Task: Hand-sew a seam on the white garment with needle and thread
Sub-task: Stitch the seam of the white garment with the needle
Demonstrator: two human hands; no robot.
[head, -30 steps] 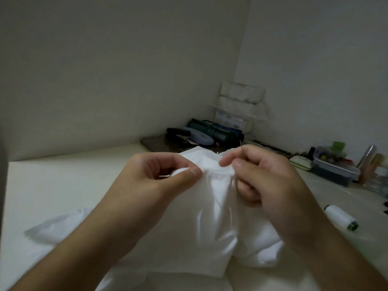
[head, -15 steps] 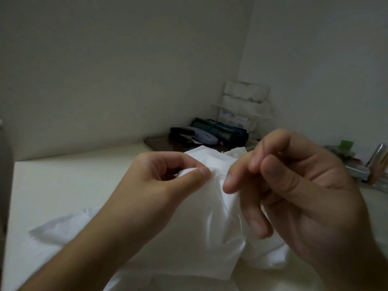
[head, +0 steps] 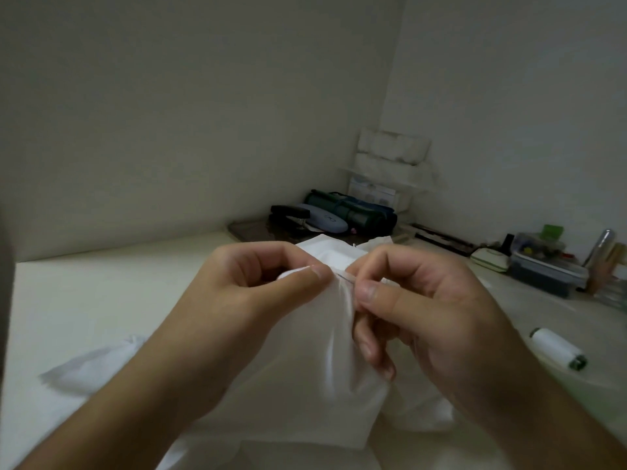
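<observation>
The white garment [head: 305, 378] lies bunched on the pale table, lifted at its upper edge between both hands. My left hand [head: 244, 300] pinches a fold of the cloth between thumb and curled fingers. My right hand [head: 417, 310] pinches a thin needle [head: 343, 275] between thumb and forefinger, its tip at the cloth just beside the left thumb. The thread itself is too fine to make out. A white thread spool [head: 556, 352] lies on the table to the right.
At the back corner sit a dark tray [head: 244, 230], a black stapler [head: 288, 215], a green roll [head: 353, 210] and stacked white boxes [head: 390, 154]. A clear container of small items [head: 546, 266] stands at the right by the wall.
My right hand, which had pulled up and toward me, has come back down to the cloth edge with the needle beside the left thumb. The left hand kept its pinch.
</observation>
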